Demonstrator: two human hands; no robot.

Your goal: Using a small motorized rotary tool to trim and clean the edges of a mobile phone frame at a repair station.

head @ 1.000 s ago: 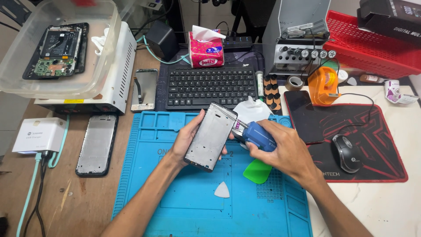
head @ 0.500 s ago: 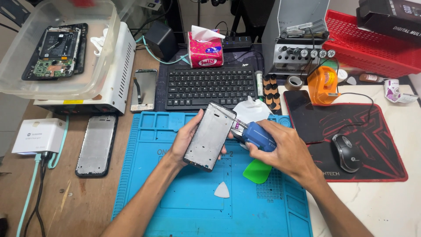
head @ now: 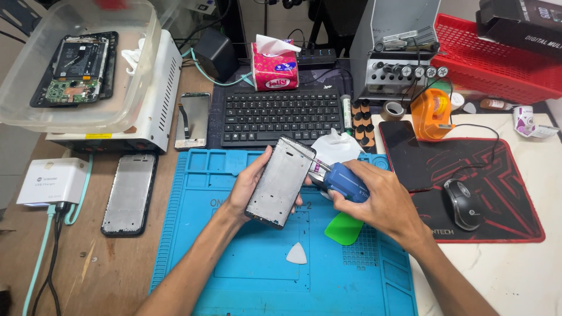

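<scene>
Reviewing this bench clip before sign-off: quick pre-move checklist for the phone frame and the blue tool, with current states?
1. Left hand grips phone frame firmly: ok, fingers wrap its edges, frame tilted above the blue mat.
2. Right hand holds blue tool: ok.
3. Tool tip at the frame's right edge: ok, whether it touches cannot tell.
4. Green pry card in reach: ok, lies on the mat under the right hand.
5. White pick in reach: ok, on the mat.
6. Frame undamaged: cannot tell.
</scene>
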